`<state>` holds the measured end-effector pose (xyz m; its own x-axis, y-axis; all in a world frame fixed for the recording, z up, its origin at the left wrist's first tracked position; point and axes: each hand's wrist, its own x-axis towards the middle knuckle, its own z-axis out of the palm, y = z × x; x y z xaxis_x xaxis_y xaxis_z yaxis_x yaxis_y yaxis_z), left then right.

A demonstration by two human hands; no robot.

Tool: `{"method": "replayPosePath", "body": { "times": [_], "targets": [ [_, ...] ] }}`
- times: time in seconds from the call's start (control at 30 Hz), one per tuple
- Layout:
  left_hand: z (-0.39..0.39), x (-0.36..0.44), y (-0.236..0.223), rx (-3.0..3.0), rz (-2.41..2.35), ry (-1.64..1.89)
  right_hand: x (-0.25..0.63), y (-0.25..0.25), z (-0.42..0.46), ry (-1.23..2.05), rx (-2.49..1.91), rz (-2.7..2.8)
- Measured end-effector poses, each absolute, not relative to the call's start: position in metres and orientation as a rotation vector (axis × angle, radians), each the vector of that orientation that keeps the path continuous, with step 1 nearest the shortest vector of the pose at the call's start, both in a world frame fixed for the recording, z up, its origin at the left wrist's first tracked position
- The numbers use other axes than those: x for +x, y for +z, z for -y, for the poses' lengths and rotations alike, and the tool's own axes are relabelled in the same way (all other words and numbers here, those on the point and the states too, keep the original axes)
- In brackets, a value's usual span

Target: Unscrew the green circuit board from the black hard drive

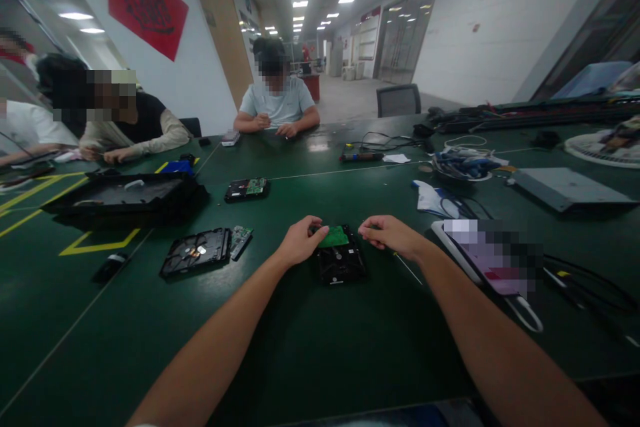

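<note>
A black hard drive (342,263) with a green circuit board (336,236) at its far end lies on the table in front of me. My left hand (302,240) is closed at the drive's far left edge, its thumb against the board's side. Just right of the drive, my right hand (389,235) has its fingertips pinched together; whatever is between them is too small to make out. A thin metal rod (409,269) with a yellowish end, like a screwdriver shaft, sticks out from beneath that hand. I cannot tell whether the hand holds it.
Left of me lie an opened hard drive (196,252), a loose circuit board (241,240) and a black tray (131,192). Another hard drive (247,189) sits further back. A phone (485,260), cables and a metal box (573,188) occupy the right. A person (277,103) sits opposite.
</note>
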<state>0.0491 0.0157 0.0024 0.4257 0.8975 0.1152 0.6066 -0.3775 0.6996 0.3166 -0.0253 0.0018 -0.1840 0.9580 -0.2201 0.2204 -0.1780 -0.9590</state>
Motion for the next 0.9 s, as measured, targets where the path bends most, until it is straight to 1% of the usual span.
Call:
{"method": "replayPosePath", "body": {
  "times": [0.2, 0.37, 0.67, 0.8, 0.9],
  "targets": [
    [-0.009, 0.046, -0.007, 2.285, -1.260, 0.724, 0.307, -0.010, 0.021, 1.435, -1.347, 1.310],
    [-0.006, 0.048, -0.008, 2.318, -1.313, 0.773, 0.300, -0.013, 0.018, 1.430, -1.303, 1.251],
    [-0.009, 0.049, -0.009, 2.207, -1.364, 0.858, 0.298, -0.006, 0.017, 1.515, -1.260, 1.157],
    [-0.009, 0.049, -0.010, 2.231, -1.317, 0.834, 0.296, -0.001, 0.015, 1.537, -1.251, 1.143],
    [-0.008, 0.049, -0.009, 2.281, -1.302, 0.801, 0.291, 0.003, 0.011, 1.495, -1.299, 1.183]
  ]
}}
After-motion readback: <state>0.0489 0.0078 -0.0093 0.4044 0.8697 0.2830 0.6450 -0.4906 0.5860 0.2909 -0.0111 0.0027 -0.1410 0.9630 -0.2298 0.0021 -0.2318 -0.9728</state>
